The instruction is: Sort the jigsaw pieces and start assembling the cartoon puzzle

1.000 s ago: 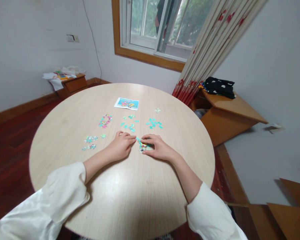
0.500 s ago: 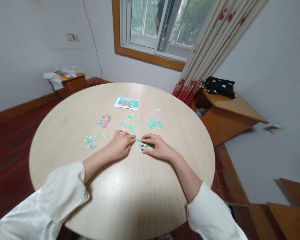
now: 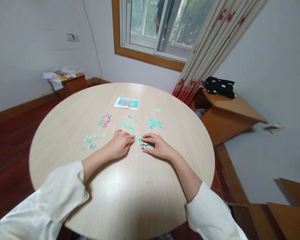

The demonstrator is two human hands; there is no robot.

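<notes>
At the middle of the round table, my left hand has its fingers closed at the edge of a small turquoise puzzle piece. A narrow gap separates that piece from a small block of joined puzzle pieces, which shows yellow, red and turquoise. My right hand curves around this block, fingertips at its upper edge and thumb at its lower edge. Part of the block is hidden beneath the right hand. Behind the hands lie loose turquoise puzzle pieces and a mixed group of green and turquoise puzzle pieces.
A picture card lies farther back on the table. Pink puzzle pieces and pale puzzle pieces are grouped at the left. A pale green cluster lies back right. A wooden cabinet stands beyond the table's right edge.
The turquoise piece at my left fingertips has come slightly away from the joined block, leaving a small gap. My right hand has stayed nearly still on the block.
</notes>
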